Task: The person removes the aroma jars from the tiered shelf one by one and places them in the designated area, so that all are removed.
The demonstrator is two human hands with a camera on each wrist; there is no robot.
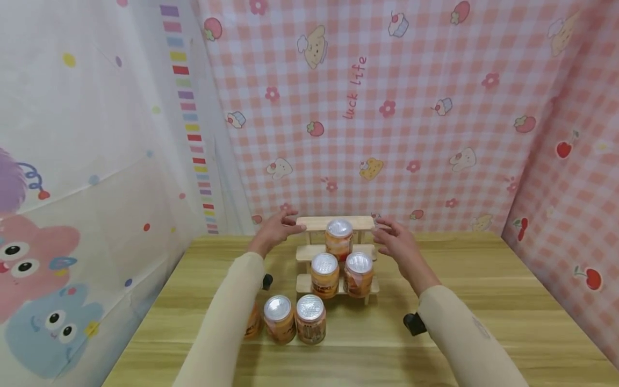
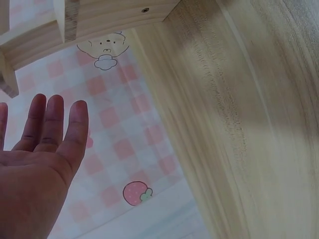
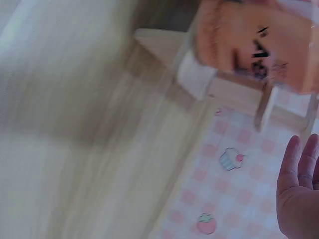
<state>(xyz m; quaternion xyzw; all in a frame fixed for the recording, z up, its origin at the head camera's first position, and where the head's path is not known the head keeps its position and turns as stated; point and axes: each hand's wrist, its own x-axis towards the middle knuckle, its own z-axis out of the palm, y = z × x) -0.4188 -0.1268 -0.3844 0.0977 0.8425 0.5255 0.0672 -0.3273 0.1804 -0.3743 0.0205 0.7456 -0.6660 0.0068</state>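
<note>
A small wooden three-step rack [image 1: 309, 251] stands toward the back of the table. One orange jar with a silvery lid [image 1: 339, 239] sits higher on it; two more, a left jar [image 1: 325, 276] and a right jar [image 1: 359, 275], sit lower in front. My left hand [image 1: 278, 231] is beside the rack's top left end, and whether it touches the wood I cannot tell. In the left wrist view the left hand [image 2: 42, 154] shows extended fingers with nothing held. By the rack's upper right side is my right hand [image 1: 398, 244], its fingers extended and holding nothing.
Jars stand on the wood-grain table [image 1: 464, 312] in front of the rack: a right one [image 1: 311, 320], a middle one [image 1: 279, 320] and one partly hidden by the left sleeve [image 1: 253, 323]. A checked cloth [image 1: 387, 134] hangs behind the table.
</note>
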